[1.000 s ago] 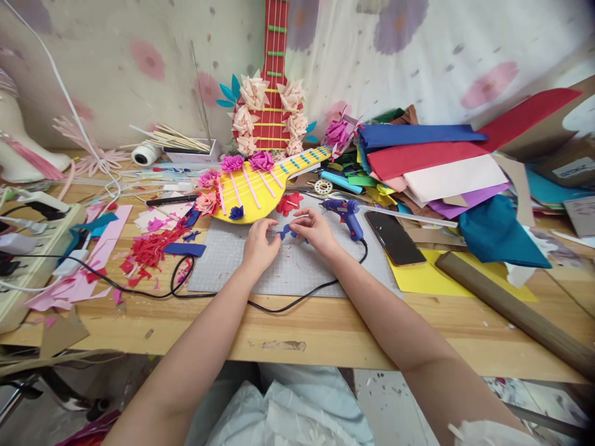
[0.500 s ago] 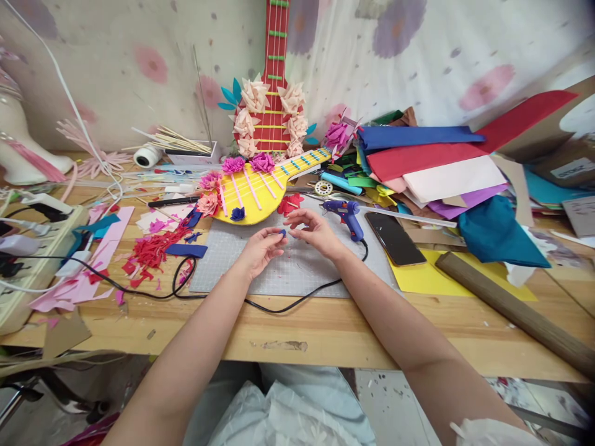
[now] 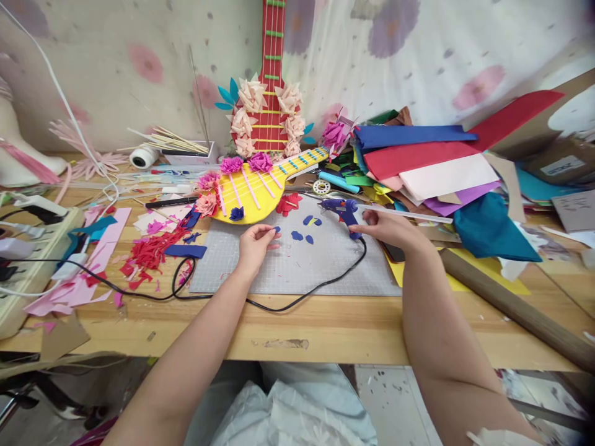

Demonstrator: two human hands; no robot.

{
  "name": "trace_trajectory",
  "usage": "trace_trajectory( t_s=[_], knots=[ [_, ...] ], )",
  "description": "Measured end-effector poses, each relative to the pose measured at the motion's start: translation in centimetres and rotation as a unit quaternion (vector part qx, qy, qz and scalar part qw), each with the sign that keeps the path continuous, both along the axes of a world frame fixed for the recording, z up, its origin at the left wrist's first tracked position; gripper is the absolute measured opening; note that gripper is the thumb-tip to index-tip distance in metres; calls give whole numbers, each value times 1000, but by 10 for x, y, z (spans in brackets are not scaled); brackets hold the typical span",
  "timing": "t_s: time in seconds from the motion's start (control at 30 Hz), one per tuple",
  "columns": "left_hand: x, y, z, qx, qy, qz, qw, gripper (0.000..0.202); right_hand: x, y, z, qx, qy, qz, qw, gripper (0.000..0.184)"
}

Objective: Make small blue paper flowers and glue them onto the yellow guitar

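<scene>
Left hand [image 3: 253,249] pinches a small blue piece [image 3: 277,229].
The right hand [image 3: 388,229] is at the glue gun [image 3: 344,210]; whether it grips, I cannot tell. Blue cutouts [image 3: 297,236] lie on the cutting mat [image 3: 283,272].

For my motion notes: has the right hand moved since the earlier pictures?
Yes, the right hand moved rightward across the grey mat, to the glue gun.

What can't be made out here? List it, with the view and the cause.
All in the head view:
Small blue petal-shaped piece: outline partly covered by the left hand's grip.
Blue plastic glue gun: whether the right hand's grip is closed on it; too small to tell.
Dark, flat, phone-like object: mostly hidden behind that hand.
Red stringed toy guitar: neck top cut off by upper edge.
White label on brown box: lettering blurred.
</scene>
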State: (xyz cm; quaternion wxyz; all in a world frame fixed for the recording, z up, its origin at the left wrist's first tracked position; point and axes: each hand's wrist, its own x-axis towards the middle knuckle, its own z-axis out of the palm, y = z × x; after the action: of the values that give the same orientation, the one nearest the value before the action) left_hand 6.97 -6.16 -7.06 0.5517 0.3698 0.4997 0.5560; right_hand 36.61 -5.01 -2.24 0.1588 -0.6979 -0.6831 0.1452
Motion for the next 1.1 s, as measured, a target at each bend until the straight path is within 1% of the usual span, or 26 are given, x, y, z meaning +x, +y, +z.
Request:
trace_trajectory(
  t_s=[0.03,0.07,0.13,0.2,0.27,0.3,0.37,0.43,0.53,0.6,0.73,0.9,1.1],
  knots=[
    [0,1,-1,3,0,3,1000,21,-5,5,-7,40,12,-7,999,44],
    [-1,1,-2,7,1,7,1000,21,-11,11,-15,64,28,-9,997,46],
    [-2,3,-5,17,9,16,1000,21,-25,21,-31,59,73,-35,995,45],
    [-4,5,-7,23,21,22,999,22,-36,27,-42,57,96,-103,988,45],
    [-5,6,-9,21,32,19,999,23,-44,27,-47,68,126,-150,978,47],
    [-5,6,-9,20,36,16,999,23,-47,25,-47,77,155,-152,973,48],
    [-4,6,-9,16,46,9,999,23,-54,18,-44,86,234,-113,962,50],
    [-2,6,-9,10,58,9,998,22,-63,8,-37,68,300,-36,951,49],
    [-2,7,-9,6,71,14,997,21,-79,-5,-29,19,315,82,945,45],
    [-3,7,-11,9,78,23,997,20,-86,-9,-26,-5,304,123,945,43],
    [-6,8,-14,31,92,30,995,17,-91,-10,-26,-24,291,138,946,42],
    [-5,6,-12,37,115,21,992,13,-94,-9,-30,-11,284,154,946,41],
    [-4,5,-11,36,118,19,992,12,-96,-9,-32,-17,260,141,955,40]
  ],
)
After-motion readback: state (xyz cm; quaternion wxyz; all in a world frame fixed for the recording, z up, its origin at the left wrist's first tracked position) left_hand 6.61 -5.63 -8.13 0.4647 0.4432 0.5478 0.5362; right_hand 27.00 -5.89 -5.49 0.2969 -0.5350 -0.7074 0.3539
